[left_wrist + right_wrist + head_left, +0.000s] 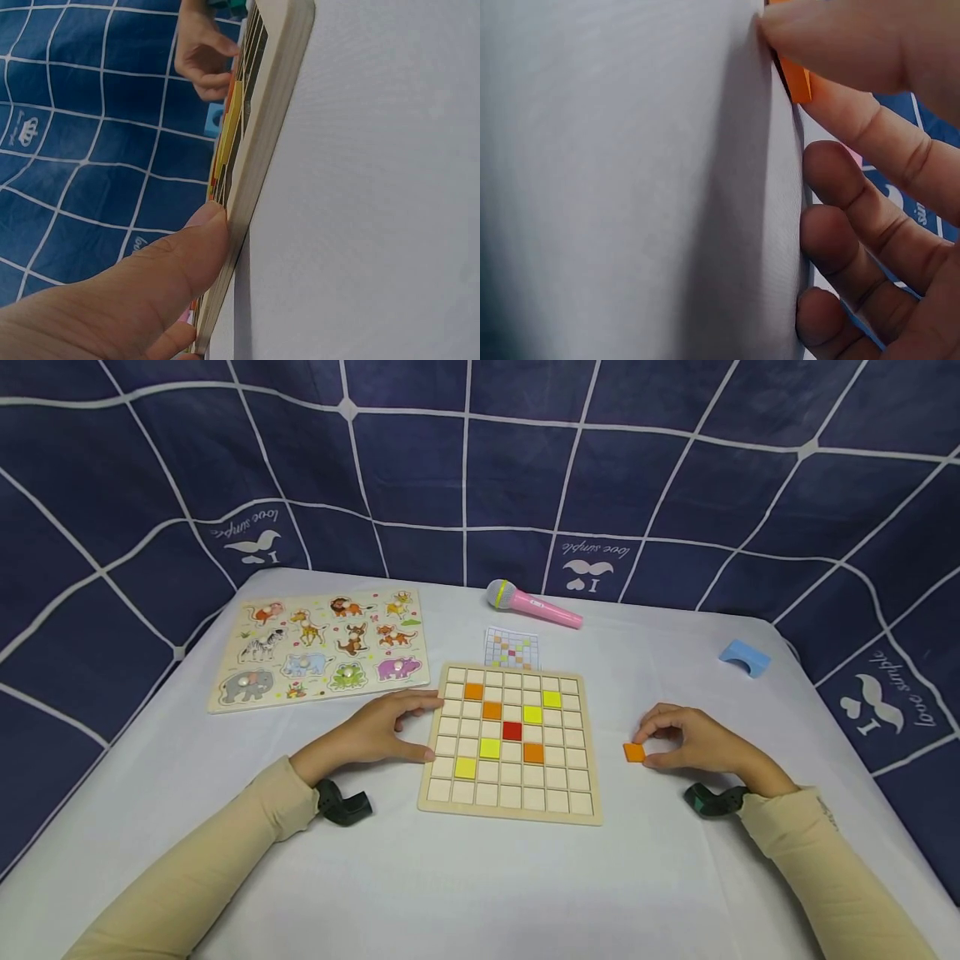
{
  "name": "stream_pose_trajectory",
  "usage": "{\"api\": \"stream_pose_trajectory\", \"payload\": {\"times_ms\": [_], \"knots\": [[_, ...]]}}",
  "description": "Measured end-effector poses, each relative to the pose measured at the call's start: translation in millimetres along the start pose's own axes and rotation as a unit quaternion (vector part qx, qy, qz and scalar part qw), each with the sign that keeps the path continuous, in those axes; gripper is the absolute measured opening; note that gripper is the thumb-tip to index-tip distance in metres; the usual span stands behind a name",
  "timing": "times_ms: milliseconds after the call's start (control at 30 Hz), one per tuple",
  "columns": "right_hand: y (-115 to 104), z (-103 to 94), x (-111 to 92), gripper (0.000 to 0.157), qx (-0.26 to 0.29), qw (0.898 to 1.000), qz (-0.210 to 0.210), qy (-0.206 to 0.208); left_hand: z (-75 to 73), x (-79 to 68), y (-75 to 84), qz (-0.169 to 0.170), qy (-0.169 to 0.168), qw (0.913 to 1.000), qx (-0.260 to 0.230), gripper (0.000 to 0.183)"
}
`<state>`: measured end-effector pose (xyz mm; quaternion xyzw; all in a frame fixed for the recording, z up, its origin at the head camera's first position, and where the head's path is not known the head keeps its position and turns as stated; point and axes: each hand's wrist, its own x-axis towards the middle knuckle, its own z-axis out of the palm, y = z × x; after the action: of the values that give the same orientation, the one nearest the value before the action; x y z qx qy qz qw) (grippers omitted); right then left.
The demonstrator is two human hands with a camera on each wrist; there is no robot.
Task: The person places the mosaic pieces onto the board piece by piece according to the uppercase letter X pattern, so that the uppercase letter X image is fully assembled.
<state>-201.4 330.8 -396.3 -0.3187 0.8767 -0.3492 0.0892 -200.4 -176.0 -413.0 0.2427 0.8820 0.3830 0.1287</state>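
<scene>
A wooden grid board (510,817) lies flat at the middle of the table, with one red tile (512,731), three orange tiles and several yellow tiles (490,748) in its squares. My left hand (375,727) rests at the board's left edge, thumb and forefinger spread apart along the frame. In the left wrist view the thumb (187,247) presses on the board's rim. To the right of the board, my right hand (693,741) pinches a loose orange tile (634,752) between thumb and forefinger, low over the cloth. Its other fingertips (829,232) are at the cloth.
Partly under the board's far edge is a printed pattern card (512,646). Behind it lies a pink toy microphone (536,603). An animal peg puzzle (322,652) occupies the far left, and a blue arch block (746,657) sits far right. Dark checked cloth hangs around the table.
</scene>
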Motion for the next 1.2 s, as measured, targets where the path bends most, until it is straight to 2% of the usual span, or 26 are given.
{"api": "stream_pose_trajectory", "payload": {"times_ms": [433, 767, 1000, 1200], "knots": [[-7.8, 6.5, 4.0, 0.027, -0.019, 1.0, -0.001, 0.008, 0.2, -0.5, 0.2, 0.002, -0.002, 1.0, 0.003, 0.082], [-25.6, 11.9, 11.7, 0.025, -0.015, 0.999, 0.031, -0.004, -0.4, -0.2, 0.6, 0.003, -0.001, 1.0, -0.001, 0.082], [-33.8, 19.4, 17.2, 0.025, -0.006, 1.0, -0.004, -0.001, -0.4, -0.1, 0.7, 0.003, -0.001, 1.0, 0.0, 0.082], [-40.8, 25.2, 21.2, 0.025, -0.001, 1.0, -0.015, 0.001, -0.2, 0.0, -0.2, 0.003, 0.0, 1.0, 0.001, 0.082]]}}
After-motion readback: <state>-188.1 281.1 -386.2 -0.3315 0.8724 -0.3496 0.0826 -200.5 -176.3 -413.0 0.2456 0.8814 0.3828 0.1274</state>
